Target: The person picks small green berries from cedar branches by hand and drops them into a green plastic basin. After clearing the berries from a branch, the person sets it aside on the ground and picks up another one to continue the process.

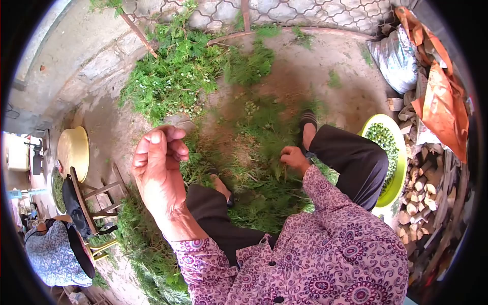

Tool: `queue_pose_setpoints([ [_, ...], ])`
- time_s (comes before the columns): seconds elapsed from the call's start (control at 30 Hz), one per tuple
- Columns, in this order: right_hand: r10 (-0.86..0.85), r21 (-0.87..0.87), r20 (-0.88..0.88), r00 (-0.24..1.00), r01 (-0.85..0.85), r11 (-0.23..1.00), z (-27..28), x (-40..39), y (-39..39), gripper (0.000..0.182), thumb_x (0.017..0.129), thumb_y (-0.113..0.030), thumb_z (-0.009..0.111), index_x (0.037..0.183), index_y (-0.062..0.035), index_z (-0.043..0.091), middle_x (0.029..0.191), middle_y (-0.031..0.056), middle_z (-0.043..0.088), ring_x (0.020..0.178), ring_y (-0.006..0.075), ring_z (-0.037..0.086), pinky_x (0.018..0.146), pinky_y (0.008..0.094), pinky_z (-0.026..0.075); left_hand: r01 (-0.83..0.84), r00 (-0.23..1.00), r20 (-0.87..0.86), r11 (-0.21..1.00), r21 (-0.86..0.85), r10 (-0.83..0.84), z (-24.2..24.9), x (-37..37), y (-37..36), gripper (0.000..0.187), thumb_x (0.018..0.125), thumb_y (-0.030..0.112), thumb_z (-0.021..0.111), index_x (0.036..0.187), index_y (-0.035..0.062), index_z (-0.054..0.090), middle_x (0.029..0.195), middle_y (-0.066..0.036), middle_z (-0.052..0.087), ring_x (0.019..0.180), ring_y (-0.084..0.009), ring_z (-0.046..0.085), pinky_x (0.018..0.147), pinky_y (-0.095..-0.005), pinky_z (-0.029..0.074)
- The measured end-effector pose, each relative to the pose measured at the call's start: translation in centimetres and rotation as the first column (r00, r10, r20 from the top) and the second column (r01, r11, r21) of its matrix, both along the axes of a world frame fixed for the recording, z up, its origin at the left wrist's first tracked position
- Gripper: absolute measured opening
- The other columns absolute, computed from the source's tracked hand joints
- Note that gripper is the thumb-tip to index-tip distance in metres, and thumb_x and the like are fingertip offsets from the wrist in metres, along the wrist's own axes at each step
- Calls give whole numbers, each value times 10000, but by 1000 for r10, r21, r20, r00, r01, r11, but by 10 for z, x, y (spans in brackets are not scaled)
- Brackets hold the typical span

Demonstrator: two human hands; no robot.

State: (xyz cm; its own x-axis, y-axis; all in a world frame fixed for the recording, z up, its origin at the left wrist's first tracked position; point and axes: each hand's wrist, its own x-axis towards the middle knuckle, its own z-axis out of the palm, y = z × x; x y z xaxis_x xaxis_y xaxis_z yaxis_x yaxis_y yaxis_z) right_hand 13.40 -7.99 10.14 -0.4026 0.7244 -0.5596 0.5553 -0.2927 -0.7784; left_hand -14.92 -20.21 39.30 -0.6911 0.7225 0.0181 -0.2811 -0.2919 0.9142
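My left hand is raised above my knee, palm partly toward me, with the fingers curled in and the thumb pressed against them. Whatever it may hold is too small or hidden to see. Lower down, between my knees, my right hand has its fingers drawn together beside feathery green sprigs on the ground; its fingertips are partly hidden. A large heap of leafy branches with pale round cones or berries lies in front of me.
To my right a yellow-green basin holds many small green pieces, beside stacked firewood and a white sack. At left are a yellow basin, a wooden chair frame and another person. More cut branches lie nearby.
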Motion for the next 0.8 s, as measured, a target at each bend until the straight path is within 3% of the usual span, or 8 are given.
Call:
queue_pose_setpoints([
  [0.07,212,231,-37,977,-198,953,16,-8,-25,196,630,-121,585,772,15,588,693,115,581,614,192,549,577,307,441,12,1000,-1,1000,8,-12,0,2,3,197,845,189,546,839,0,599,790,-102,620,574,-107,517,522,-216,409],
  [0.17,332,222,-132,934,-299,928,11,-9,-59,193,639,-121,569,783,5,588,674,91,580,609,136,534,543,305,430,29,1000,6,999,21,-29,-3,5,9,172,840,177,554,836,13,605,781,-92,624,567,-99,520,516,-210,410],
  [0.27,344,-37,-72,936,-347,937,11,-7,-74,162,662,-70,534,805,-1,566,657,93,568,606,162,536,543,304,436,40,999,3,999,6,-40,-3,7,14,161,840,173,556,837,21,607,780,-90,623,563,-99,522,511,-211,413],
  [0.33,-290,-591,-186,939,128,796,-2,-1,-77,93,727,-7,470,790,6,538,700,128,552,639,202,567,526,319,460,58,998,18,998,-2,-58,-1,10,16,154,840,171,557,836,26,608,775,-85,622,560,-94,523,508,-211,416],
  [0.37,-292,-598,-182,939,130,791,-12,5,-75,93,727,-7,470,790,6,538,700,128,552,639,202,567,526,319,460,59,998,21,998,-10,-59,-1,12,16,154,840,171,557,836,26,608,775,-85,622,560,-94,523,508,-211,416],
  [0.43,-669,-759,-194,717,322,566,-28,16,-61,89,757,55,411,729,-4,471,729,109,493,637,209,559,471,316,449,70,998,6,997,-26,-70,0,13,17,154,839,172,559,837,27,607,774,-79,620,563,-90,523,512,-209,418],
  [0.6,-695,-790,-156,702,333,515,-10,15,-50,72,750,50,416,728,-16,429,729,90,424,594,213,521,464,335,437,66,997,-40,997,-32,-67,-2,13,17,151,837,176,563,830,32,607,773,-73,620,564,-86,522,516,-207,414],
  [0.8,-670,-699,-473,572,219,680,95,-22,-37,55,738,29,414,712,4,456,685,80,424,537,212,498,475,335,431,157,986,-35,980,-121,-162,-7,30,21,132,813,192,595,795,63,614,754,-36,620,592,-85,524,548,-206,409],
])
